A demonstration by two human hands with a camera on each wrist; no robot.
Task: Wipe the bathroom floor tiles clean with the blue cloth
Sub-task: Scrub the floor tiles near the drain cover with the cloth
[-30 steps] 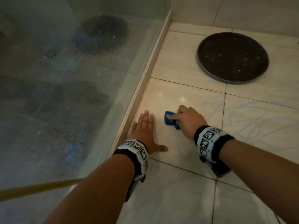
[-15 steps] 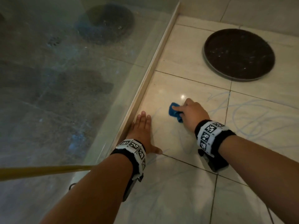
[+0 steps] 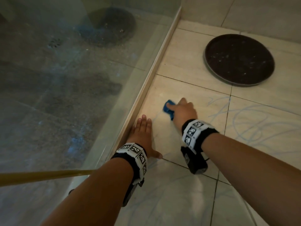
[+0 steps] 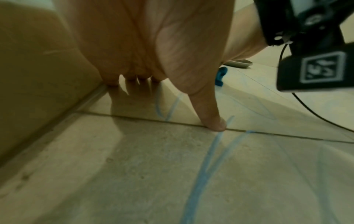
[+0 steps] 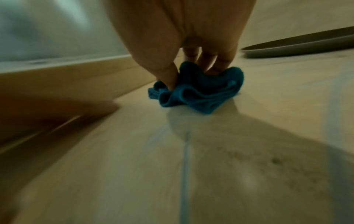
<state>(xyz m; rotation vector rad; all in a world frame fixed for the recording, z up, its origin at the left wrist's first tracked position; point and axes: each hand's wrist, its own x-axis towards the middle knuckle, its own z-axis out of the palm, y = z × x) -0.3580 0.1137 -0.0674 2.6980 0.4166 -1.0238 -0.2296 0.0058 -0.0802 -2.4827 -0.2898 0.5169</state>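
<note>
The right hand (image 3: 184, 110) is bunching the blue cloth (image 3: 168, 109) under curled fingers (image 5: 220, 60), pressing it onto the floor tiles (image 3: 187, 201) near the curb (image 3: 151, 79) of the glass partition (image 3: 65, 79). The left hand (image 3: 143, 136) is lying flat, fingers straight, beside the curb. Only the left wrist view is showing the thumb (image 4: 208, 112) touching a grout line among blue scribbles (image 4: 206, 163); the head view alone is showing the whole round dark tray (image 3: 238, 59).
</note>
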